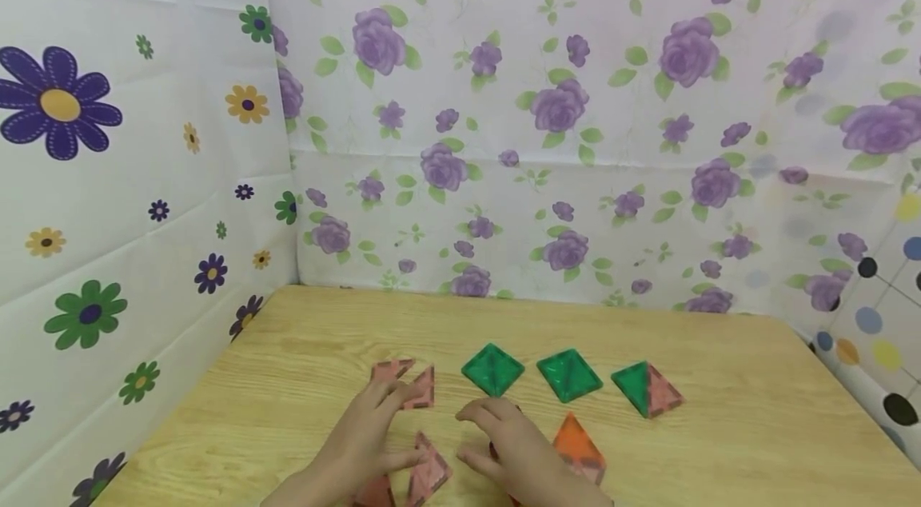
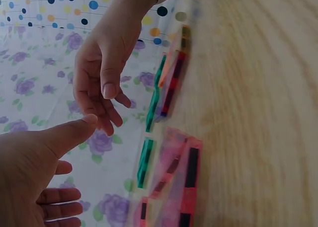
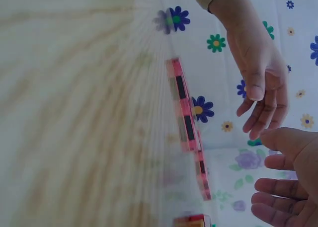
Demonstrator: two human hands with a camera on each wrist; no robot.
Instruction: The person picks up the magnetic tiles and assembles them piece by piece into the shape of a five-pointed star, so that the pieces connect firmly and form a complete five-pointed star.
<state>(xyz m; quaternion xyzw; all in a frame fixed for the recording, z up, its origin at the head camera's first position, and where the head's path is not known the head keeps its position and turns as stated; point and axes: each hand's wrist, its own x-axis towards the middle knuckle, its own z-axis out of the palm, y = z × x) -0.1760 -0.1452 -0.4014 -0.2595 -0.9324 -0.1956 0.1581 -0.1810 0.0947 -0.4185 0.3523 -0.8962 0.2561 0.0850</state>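
My left hand [image 1: 363,427] hovers above pink translucent triangle tiles [image 1: 429,471] on the left part of the table, fingers spread and holding nothing. More pink triangle tiles [image 1: 424,389] lie by its fingertips, partly covered by them. Across from it, my right hand [image 1: 521,447] is held over the table with loosely bent fingers and nothing in them. An orange and pink tile piece [image 1: 576,437] sits beside the right hand, partly hidden by it. Both wrist views show the two hands facing each other, thumbs up, raised off the tiles. Dark-edged pink tiles [image 2: 191,172] lie below them.
Behind the hands lie two green diamond shapes [image 1: 492,369] and a half-green, half-pink diamond [image 1: 647,390] in a row. The wooden table [image 1: 755,411] ends at a flowered cloth [image 1: 504,235] at the back and another [image 1: 144,235] on the left.
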